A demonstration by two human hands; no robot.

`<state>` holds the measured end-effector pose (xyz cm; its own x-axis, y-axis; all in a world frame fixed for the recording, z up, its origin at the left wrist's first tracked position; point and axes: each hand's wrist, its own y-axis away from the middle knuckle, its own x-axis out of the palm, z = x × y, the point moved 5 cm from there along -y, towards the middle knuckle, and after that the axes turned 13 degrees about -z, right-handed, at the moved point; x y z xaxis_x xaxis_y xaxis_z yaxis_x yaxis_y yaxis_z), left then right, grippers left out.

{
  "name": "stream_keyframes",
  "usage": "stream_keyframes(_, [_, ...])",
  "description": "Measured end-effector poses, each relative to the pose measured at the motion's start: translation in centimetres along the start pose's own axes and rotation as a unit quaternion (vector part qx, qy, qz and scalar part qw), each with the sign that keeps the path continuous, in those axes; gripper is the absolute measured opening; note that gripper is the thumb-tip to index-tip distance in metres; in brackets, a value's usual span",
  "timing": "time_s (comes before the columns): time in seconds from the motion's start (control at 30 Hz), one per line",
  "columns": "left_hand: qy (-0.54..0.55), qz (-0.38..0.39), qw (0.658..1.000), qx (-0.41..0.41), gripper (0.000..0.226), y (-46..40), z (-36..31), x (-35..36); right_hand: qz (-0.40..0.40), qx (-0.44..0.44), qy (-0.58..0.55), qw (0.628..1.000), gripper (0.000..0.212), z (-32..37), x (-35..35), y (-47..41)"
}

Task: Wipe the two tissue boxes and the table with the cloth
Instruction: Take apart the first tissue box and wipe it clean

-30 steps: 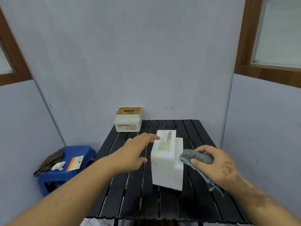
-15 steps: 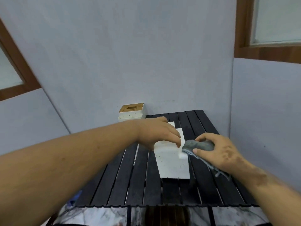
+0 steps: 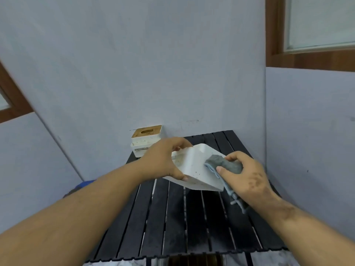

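Observation:
My left hand (image 3: pixel 163 160) grips a white tissue box (image 3: pixel 197 169) and holds it tilted above the black slatted table (image 3: pixel 182 227). The box's side carries small dark specks. My right hand (image 3: pixel 247 175) clutches a grey cloth (image 3: pixel 224 164) and presses it against the box's right side; a tail of the cloth hangs below the hand. A second tissue box (image 3: pixel 147 137), white with a brown wooden lid, stands at the table's far left corner against the wall.
Grey partition walls close in behind and on both sides of the table. Wood-framed windows sit at upper right and far left. A sliver of a blue stool (image 3: pixel 84 184) shows under my left forearm.
My left hand reached over, took hold of the white box and lifted it off the table, tilting it. My right hand brought the cloth onto the box's side.

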<state>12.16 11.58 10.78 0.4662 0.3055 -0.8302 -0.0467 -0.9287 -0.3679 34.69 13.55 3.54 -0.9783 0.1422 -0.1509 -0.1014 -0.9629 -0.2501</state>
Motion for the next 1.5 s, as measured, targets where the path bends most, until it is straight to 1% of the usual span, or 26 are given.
stream_keyframes(0.1, [0.003,-0.054,0.998,-0.028,0.078,1.1,0.2,0.2,-0.037,-0.027,0.002,0.999,0.020,0.3,2.3,0.6])
stream_keyframes(0.23, [0.061,-0.129,0.988,-0.066,0.076,2.4,0.8,0.6,-0.008,-0.137,-0.009,0.990,0.029,2.2,5.2,1.5])
stream_keyframes(0.27, [0.070,-0.145,0.984,-0.074,0.077,2.7,1.2,0.8,-0.015,-0.140,-0.014,0.990,0.028,2.3,5.3,1.0])
stream_keyframes(0.37, [0.096,-0.191,0.973,-0.086,0.079,3.7,2.4,1.5,-0.055,-0.061,-0.046,0.996,0.024,1.1,5.6,-0.9])
stream_keyframes(0.4, [0.107,-0.207,0.969,-0.087,0.080,4.0,2.6,1.7,-0.065,-0.068,-0.029,0.995,0.024,1.1,5.8,-1.0])
stream_keyframes(0.47, [0.134,-0.232,0.959,-0.090,0.081,4.3,2.7,1.8,-0.052,-0.132,-0.018,0.990,0.026,2.1,6.7,-0.2])
stream_keyframes(0.53, [0.154,-0.243,0.953,-0.097,0.080,4.5,3.1,1.9,-0.022,-0.187,-0.029,0.982,0.030,2.9,7.6,0.4])
stream_keyframes(0.57, [0.160,-0.247,0.950,-0.102,0.080,4.7,3.4,1.8,-0.016,-0.193,-0.030,0.981,0.030,2.9,7.6,0.1])
stream_keyframes(0.67, [0.168,-0.255,0.945,-0.118,0.080,5.0,4.3,1.9,-0.047,-0.136,-0.024,0.989,0.028,1.7,7.3,-1.7])
stream_keyframes(0.7, [0.168,-0.257,0.944,-0.123,0.080,5.1,4.5,2.0,-0.051,-0.138,-0.017,0.989,0.028,1.8,7.4,-1.8])
stream_keyframes(0.8, [0.186,-0.272,0.934,-0.139,0.080,5.2,4.8,2.1,-0.003,-0.222,-0.024,0.975,0.032,3.7,8.4,-0.2])
stream_keyframes(0.87, [0.198,-0.280,0.929,-0.142,0.081,5.2,5.0,2.1,0.011,-0.282,-0.019,0.959,0.031,4.7,8.8,0.3])
stream_keyframes(0.9, [0.201,-0.280,0.928,-0.144,0.082,5.2,5.1,2.2,0.001,-0.288,-0.012,0.958,0.032,4.5,8.9,-0.1])
stream_keyframes(1.0, [0.195,-0.280,0.929,-0.144,0.084,5.1,5.2,2.4,-0.036,-0.265,0.006,0.963,0.034,4.0,8.8,-0.9])
stream_keyframes(1.1, [0.205,-0.276,0.929,-0.138,0.080,4.8,5.1,2.3,-0.018,-0.352,0.034,0.935,0.031,5.1,9.3,0.6])
stream_keyframes(1.13, [0.205,-0.277,0.929,-0.134,0.079,4.8,5.0,2.3,-0.014,-0.366,0.024,0.930,0.030,5.1,9.3,0.6])
stream_keyframes(1.17, [0.202,-0.278,0.929,-0.135,0.080,4.9,5.1,2.3,-0.012,-0.341,0.000,0.940,0.029,4.6,9.2,0.0])
stream_keyframes(1.23, [0.196,-0.273,0.930,-0.146,0.086,5.2,5.1,2.4,-0.014,-0.223,-0.055,0.973,0.032,3.1,9.0,-1.2])
stream_keyframes(1.27, [0.191,-0.271,0.931,-0.150,0.086,5.3,5.2,2.4,-0.013,-0.192,-0.055,0.980,0.032,2.8,9.0,-1.3])
stream_keyframes(1.3, [0.189,-0.270,0.932,-0.153,0.085,5.5,5.2,2.4,-0.008,-0.197,-0.045,0.979,0.031,3.0,8.9,-1.1])
stream_keyframes(1.33, [0.192,-0.272,0.930,-0.156,0.084,5.6,5.2,2.3,0.009,-0.222,-0.035,0.974,0.032,3.4,8.9,-0.6])
stream_keyframes(1.37, [0.200,-0.276,0.926,-0.163,0.083,5.6,5.4,2.1,0.031,-0.252,-0.033,0.967,0.033,3.9,9.1,0.0])
stream_keyframes(1.4, [0.210,-0.279,0.921,-0.171,0.082,5.7,5.6,2.1,0.055,-0.264,-0.042,0.962,0.035,3.8,9.1,0.3])
stream_keyframes(1.43, [0.216,-0.280,0.918,-0.182,0.081,5.8,5.8,2.0,0.073,-0.245,-0.052,0.965,0.036,3.4,8.9,-0.1])
stream_keyframes(1.47, [0.219,-0.280,0.915,-0.192,0.081,5.9,6.0,1.9,0.069,-0.195,-0.059,0.977,0.036,2.5,8.6,-1.0])
stream_keyframes(1.5, [0.220,-0.280,0.913,-0.199,0.081,6.0,6.3,1.9,0.042,-0.151,-0.050,0.986,0.036,1.5,8.3,-1.9])
